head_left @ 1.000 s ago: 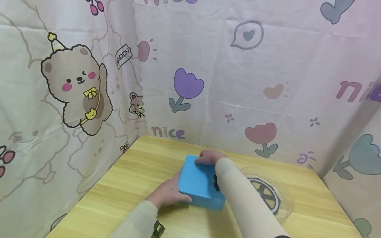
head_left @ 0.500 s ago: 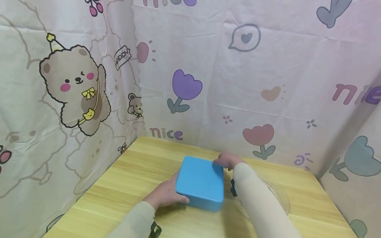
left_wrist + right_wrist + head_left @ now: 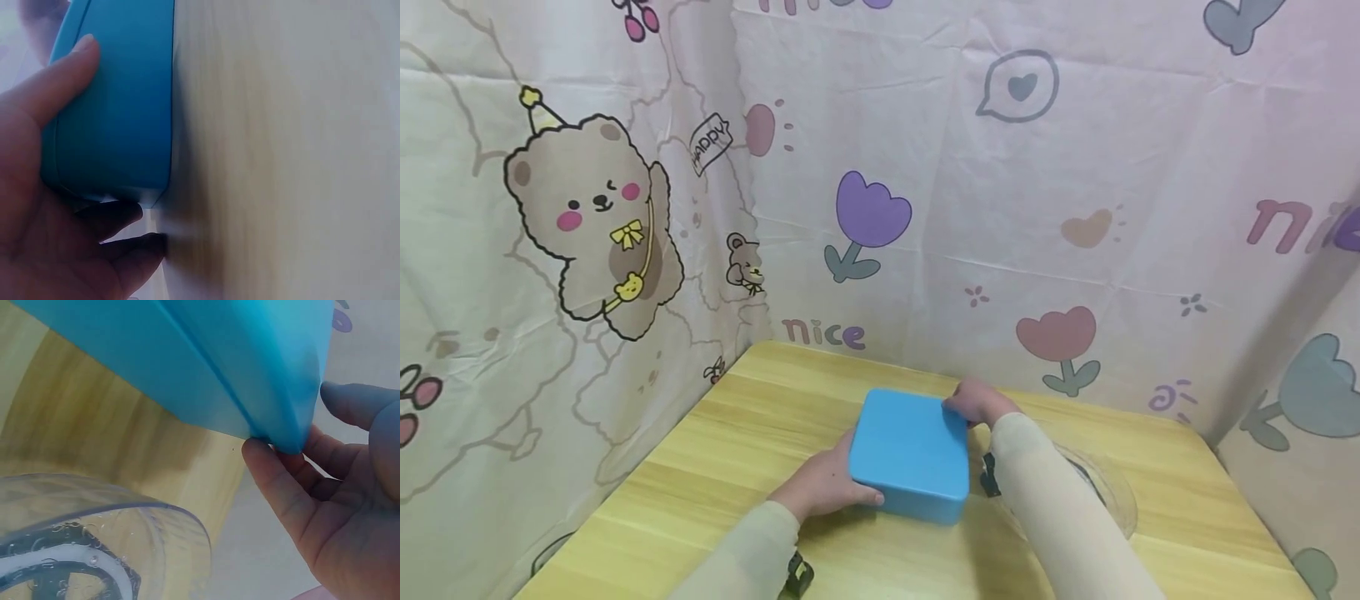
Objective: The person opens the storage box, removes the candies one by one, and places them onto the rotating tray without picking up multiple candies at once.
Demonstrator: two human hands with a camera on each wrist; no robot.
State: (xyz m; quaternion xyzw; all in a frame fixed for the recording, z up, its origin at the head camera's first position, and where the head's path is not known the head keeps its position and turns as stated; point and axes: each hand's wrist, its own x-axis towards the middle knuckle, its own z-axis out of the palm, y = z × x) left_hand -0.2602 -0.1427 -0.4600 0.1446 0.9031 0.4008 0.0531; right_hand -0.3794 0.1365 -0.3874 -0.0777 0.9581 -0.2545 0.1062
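A square blue box [image 3: 910, 446] with rounded corners and a lid sits on the wooden table, its plain top facing up. My left hand [image 3: 826, 483] grips its near left corner, the thumb lying along the front wall; in the left wrist view, two fingers [image 3: 128, 250] curl past the box's end. At the far right corner is my right hand [image 3: 980, 403]. The right wrist view shows that hand's thumb [image 3: 350, 403] against the top and fingertips at the lid's edge, so it pinches the corner.
Right of the box stands a clear round bowl [image 3: 181, 528], partly behind my right sleeve [image 3: 1060, 508]; a dark spoked shape with a white ring [image 3: 119, 578] shows through it. Printed cloth [image 3: 955, 167] hangs along the back and sides of the wooden table [image 3: 745, 425].
My right hand has moved right, from the top of the box to its far right corner, which it now pinches. The left hand keeps its grip on the box.
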